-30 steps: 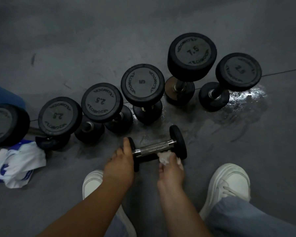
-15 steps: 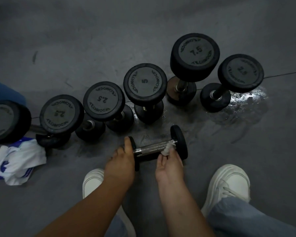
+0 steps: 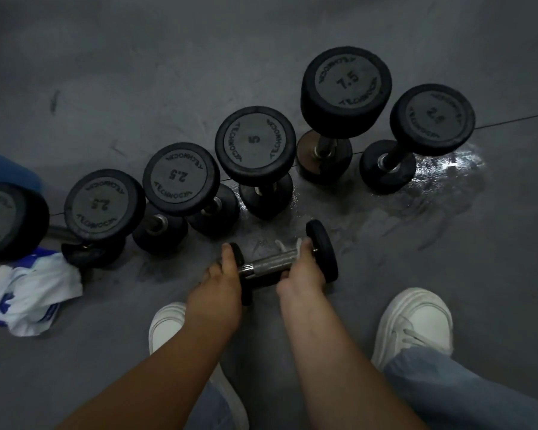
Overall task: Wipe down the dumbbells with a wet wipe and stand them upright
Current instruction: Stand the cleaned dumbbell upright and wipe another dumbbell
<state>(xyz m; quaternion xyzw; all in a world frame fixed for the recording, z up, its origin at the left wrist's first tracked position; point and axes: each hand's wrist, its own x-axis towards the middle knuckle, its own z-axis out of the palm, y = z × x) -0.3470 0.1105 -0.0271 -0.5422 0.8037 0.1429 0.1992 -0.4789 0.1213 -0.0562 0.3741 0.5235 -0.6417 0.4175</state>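
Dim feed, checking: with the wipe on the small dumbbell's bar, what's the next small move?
Probably slide the right hand and wipe along the dumbbell toward the left hand: the wipe sits at its right end, the left hand grips the other.

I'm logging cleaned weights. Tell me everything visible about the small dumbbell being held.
The small dumbbell lies on its side on the grey floor: two thin black discs, a knurled shiny metal handle. The left hand holds its left disc; the right hand grips the handle's right end with a white wipe.
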